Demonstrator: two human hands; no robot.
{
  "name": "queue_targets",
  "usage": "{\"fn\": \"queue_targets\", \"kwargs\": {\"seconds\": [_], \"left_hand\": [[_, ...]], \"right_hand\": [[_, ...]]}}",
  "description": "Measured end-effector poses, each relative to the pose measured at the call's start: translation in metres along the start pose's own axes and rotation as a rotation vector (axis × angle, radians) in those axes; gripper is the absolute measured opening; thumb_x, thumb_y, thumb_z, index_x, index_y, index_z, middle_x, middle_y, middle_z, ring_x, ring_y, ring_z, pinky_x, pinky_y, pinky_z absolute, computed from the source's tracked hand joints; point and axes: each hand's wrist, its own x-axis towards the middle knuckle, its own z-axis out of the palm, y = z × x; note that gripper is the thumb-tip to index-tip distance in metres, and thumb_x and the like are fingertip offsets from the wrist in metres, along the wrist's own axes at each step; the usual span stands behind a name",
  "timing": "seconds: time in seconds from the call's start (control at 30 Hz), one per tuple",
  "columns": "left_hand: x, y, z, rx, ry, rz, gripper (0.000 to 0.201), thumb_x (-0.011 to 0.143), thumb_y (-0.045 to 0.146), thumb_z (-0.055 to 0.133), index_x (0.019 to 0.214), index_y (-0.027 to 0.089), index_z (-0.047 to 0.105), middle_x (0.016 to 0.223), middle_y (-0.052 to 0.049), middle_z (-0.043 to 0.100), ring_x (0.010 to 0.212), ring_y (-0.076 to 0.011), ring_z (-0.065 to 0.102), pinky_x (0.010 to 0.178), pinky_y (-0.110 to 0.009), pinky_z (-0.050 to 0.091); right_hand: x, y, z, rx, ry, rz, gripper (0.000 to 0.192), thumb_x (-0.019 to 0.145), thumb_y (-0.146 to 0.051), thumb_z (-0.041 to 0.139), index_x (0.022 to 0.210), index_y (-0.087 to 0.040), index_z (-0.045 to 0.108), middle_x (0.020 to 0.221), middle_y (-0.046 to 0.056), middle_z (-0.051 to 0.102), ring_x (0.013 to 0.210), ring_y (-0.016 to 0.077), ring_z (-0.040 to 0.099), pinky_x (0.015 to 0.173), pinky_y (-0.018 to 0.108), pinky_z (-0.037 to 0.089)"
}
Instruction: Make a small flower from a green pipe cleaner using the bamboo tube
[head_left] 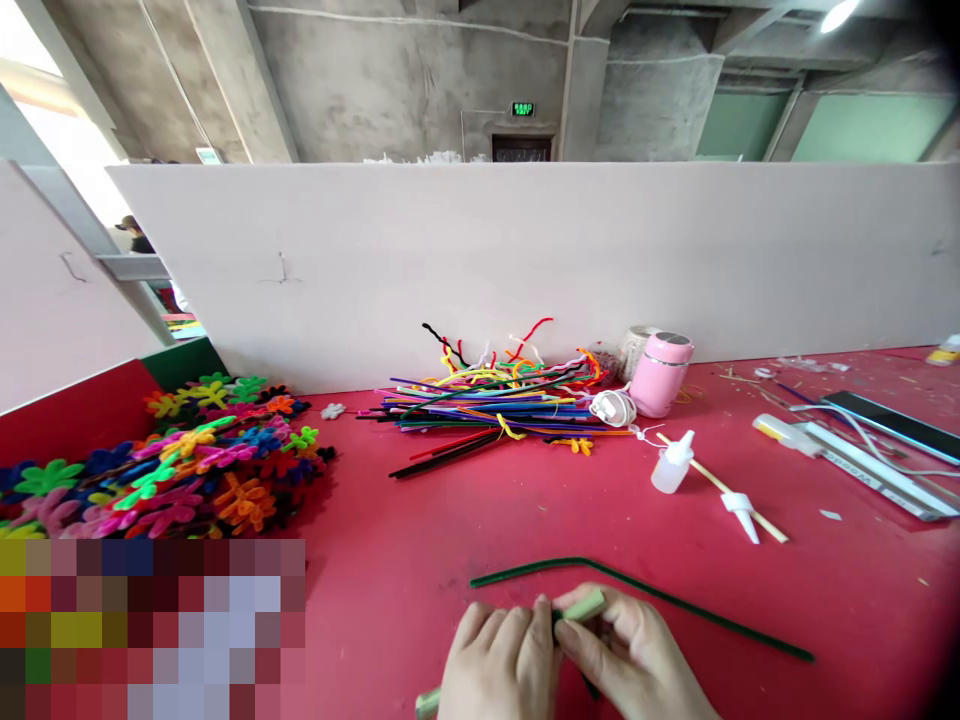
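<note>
Slanting from lower left, nearer the wearer, up to the right and away, a pale green stick [585, 606] sits above the table's [420, 535] near edge. The left hand [499, 655] wraps its middle; the right hand [630, 645] pinches near its far end. Beyond, a bent dark green stem [705, 607] slopes down rightward.

The rod [586, 605] looks smooth and matt; fuzzy pile covers the stem [660, 592] and flowers [187, 460]; the bottle [670, 472] is smooth translucent plastic, the cup [660, 375] glossy, the table [420, 560] faintly shiny.
</note>
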Motion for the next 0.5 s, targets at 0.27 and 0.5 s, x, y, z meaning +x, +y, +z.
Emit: {"fn": "queue_targets", "kwargs": {"seconds": [0.27, 0.5], "left_hand": [[0.0002, 0.0001, -0.0049, -0.126, -0.043, -0.090, 0.015, 0.084, 0.017, 0.041, 0.095, 0.012, 0.052, 0.061, -0.003, 0.064, 0.046, -0.0131, 0.057, 0.046, -0.024, 0.043], [-0.0029, -0.0001, -0.0011, -0.028, 0.014, -0.014, 0.016, 0.084, 0.016, 0.043, 0.095, 0.009, 0.052, 0.058, -0.002, 0.063, 0.045, -0.0124, 0.056, 0.046, -0.025, 0.043]], "right_hand": [[0.0004, -0.0029, -0.0011, 0.035, 0.055, -0.036, 0.021, 0.072, -0.037, 0.062, 0.072, -0.016, 0.058, 0.065, 0.001, 0.055, 0.065, 0.0147, 0.051, 0.064, 0.025, 0.043], [0.0010, 0.0040, -0.0016, 0.025, 0.009, -0.047, 0.029, 0.073, -0.041, 0.060, 0.067, -0.014, 0.059, 0.059, 0.001, 0.054, 0.058, 0.0125, 0.048, 0.060, 0.024, 0.042]]}}
